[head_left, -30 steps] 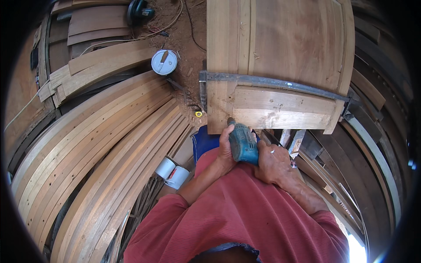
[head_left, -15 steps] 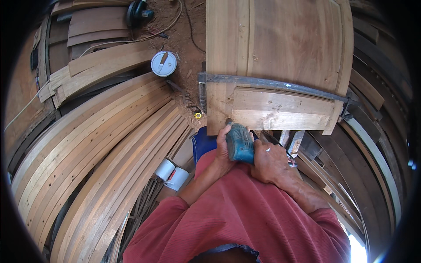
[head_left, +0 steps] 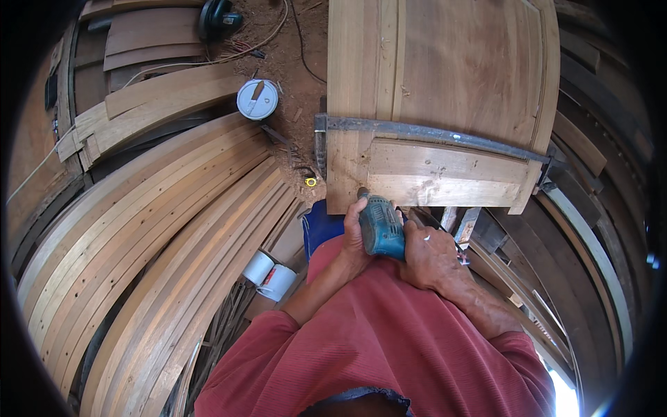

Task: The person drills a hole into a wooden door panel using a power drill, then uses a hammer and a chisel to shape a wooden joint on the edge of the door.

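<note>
A teal power drill (head_left: pixel 383 228) is held in both my hands, close to my chest. My left hand (head_left: pixel 354 228) wraps round its left side near the front. On the right, my right hand (head_left: pixel 429 254) closes round the handle, which is mostly hidden. The drill's dark nose meets the near edge of a wooden door panel (head_left: pixel 462 66), by its left corner; the bit itself cannot be seen. Across the panel lies a long metal bar clamp (head_left: pixel 438 131), its jaws at the left and right edges.
Long planks (head_left: pixel 139 229) are stacked at the left. Beyond them stands a white lidded bucket (head_left: pixel 257 108) with a brush-like tool on top. A yellow tape measure (head_left: pixel 310 182) lies left of the panel, two white cans (head_left: pixel 278 281) below it. More boards (head_left: pixel 597 229) line the right.
My hands and the drill stay in nearly the same spot against the panel's edge. The whole view has shifted very slightly.
</note>
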Tool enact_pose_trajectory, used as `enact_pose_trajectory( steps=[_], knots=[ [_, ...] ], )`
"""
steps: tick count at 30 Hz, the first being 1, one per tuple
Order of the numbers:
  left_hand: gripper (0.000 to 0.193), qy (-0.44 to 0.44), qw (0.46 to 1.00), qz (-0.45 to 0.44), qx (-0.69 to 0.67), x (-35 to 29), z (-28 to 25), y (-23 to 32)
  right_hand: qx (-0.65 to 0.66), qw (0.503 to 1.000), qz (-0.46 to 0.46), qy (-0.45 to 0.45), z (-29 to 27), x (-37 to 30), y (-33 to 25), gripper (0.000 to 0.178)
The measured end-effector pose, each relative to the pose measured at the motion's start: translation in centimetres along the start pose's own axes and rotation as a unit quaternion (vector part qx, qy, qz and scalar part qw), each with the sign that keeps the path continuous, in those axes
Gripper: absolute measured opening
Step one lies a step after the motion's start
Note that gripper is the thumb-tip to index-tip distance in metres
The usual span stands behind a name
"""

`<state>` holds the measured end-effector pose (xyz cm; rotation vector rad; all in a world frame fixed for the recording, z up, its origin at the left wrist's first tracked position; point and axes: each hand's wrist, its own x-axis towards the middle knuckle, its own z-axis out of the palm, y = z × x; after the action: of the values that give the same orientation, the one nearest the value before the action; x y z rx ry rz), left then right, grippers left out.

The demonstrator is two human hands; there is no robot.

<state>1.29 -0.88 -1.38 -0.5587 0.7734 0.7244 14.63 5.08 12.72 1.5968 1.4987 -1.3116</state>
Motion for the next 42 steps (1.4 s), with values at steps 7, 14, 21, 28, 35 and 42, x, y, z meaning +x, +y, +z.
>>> enact_pose_trajectory(
  steps=[7, 14, 21, 28, 35, 42],
  knots=[
    [0.061, 0.006, 1.000, 0.010, 0.000, 0.4, 0.0, 0.2, 0.001, 1.000, 0.001, -0.006, -0.2, 0.5, -0.1, 0.038],
    [0.058, 0.033, 0.999, -0.023, 0.018, 2.7, -2.7, 0.4, -0.004, 1.000, 0.008, 0.004, 1.4, 3.2, 0.8, 0.037],
    [0.057, 0.037, 0.999, -0.034, -0.020, 2.0, -1.4, 0.4, -0.006, 1.000, -0.028, -0.002, 0.7, 2.8, 1.6, 0.039],
    [0.054, 0.003, 0.994, -0.084, -0.074, -1.1, 0.6, 0.0, 0.010, 0.999, -0.030, 0.019, 1.1, -1.5, 2.2, 0.052],
    [0.060, -0.032, 0.995, -0.084, -0.033, -5.3, 0.8, -0.3, 0.049, 0.996, -0.045, 0.051, 2.6, -6.6, 0.4, 0.048],
    [0.067, -0.069, 0.992, 0.033, 0.101, -11.7, 0.3, 5.9, 0.088, 0.982, -0.165, 0.035, 5.0, -6.6, -2.1, 0.082]
  ],
)
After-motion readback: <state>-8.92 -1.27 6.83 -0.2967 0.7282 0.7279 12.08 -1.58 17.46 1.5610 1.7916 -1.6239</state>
